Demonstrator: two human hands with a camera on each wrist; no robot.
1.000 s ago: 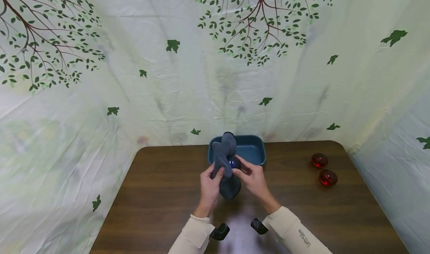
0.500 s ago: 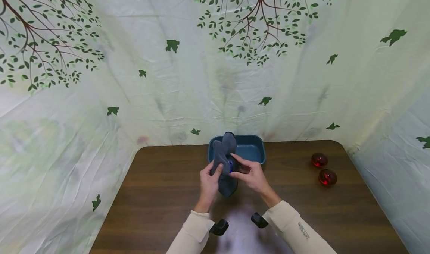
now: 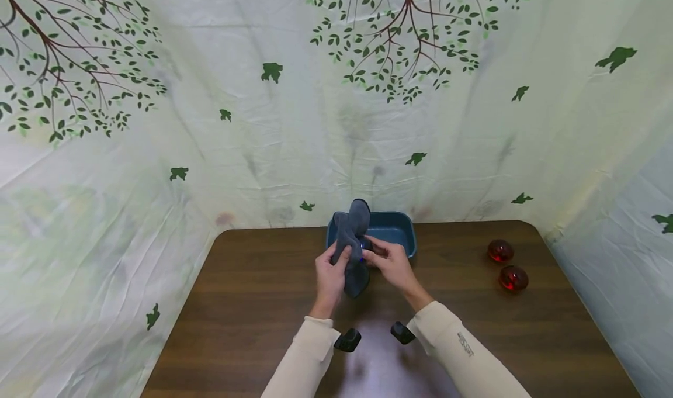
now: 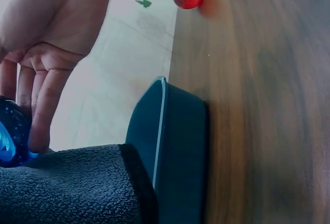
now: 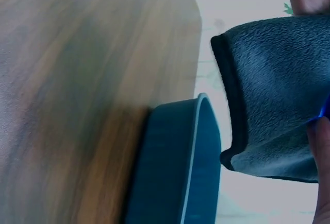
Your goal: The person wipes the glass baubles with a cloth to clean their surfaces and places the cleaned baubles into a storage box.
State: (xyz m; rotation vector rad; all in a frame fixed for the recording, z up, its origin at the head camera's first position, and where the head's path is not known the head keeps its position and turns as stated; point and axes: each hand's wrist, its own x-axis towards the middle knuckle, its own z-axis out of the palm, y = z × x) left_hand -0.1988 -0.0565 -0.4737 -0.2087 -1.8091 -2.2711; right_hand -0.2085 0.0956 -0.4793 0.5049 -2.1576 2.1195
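Sleeves: two cream ones [image 3: 307, 354] over the table [image 3: 236, 328], a black device [image 3: 348, 341] at one wrist and its twin [image 3: 402, 332] at the other.
Left hand [image 3: 330, 278]: we see it gripping the cloth, thumb on top.
Right hand [image 3: 393, 265]: we see its fingers pinching the ball.
Cloth [image 3: 349, 234]: grey-blue, short-piled, dark-bordered, folded and drooping, raised near the middle of the table's far edge.
Ball [image 4: 13, 131]: deep blue, glossy, speckled inside, glowing brighter in one patch, held against the cloth; we see only part.
Red balls: two, translucent, the nearer [image 3: 513, 278] and the farther [image 3: 500, 251] near the table's far right corner.
Tub [image 3: 402, 229]: teal, rounded rectangle, at the far edge, partly behind the cloth.
Backdrop [image 3: 462, 135]: pale fabric, leafy branches.
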